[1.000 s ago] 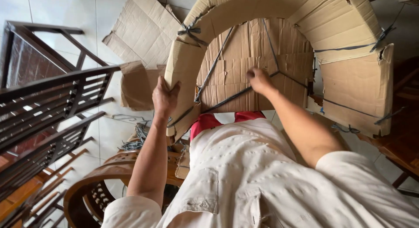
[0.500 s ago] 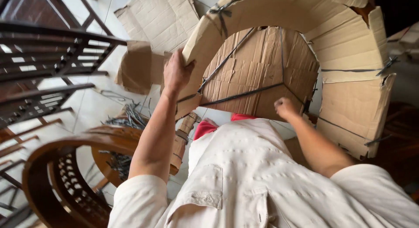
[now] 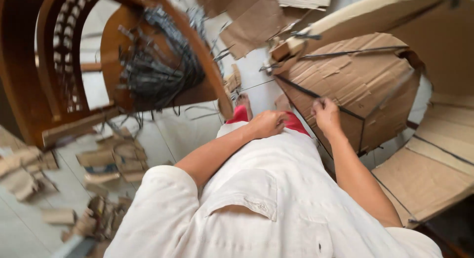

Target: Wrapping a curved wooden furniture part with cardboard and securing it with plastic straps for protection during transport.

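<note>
Dark plastic strap (image 3: 316, 96) crosses the brown cardboard-wrapped bundle (image 3: 360, 85), directly under the right hand (image 3: 326, 114), whose fingers curl closed around it. Left hand (image 3: 268, 123) rests near the waist (finger state indiscernible). Round wooden chair seat (image 3: 195, 87) carries loose dark straps (image 3: 153, 72).

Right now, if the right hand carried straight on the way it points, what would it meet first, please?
The right hand already rests at the dark strap; straight on, it would likely meet the cardboard-wrapped bundle behind it, though depth is unclear.
</note>
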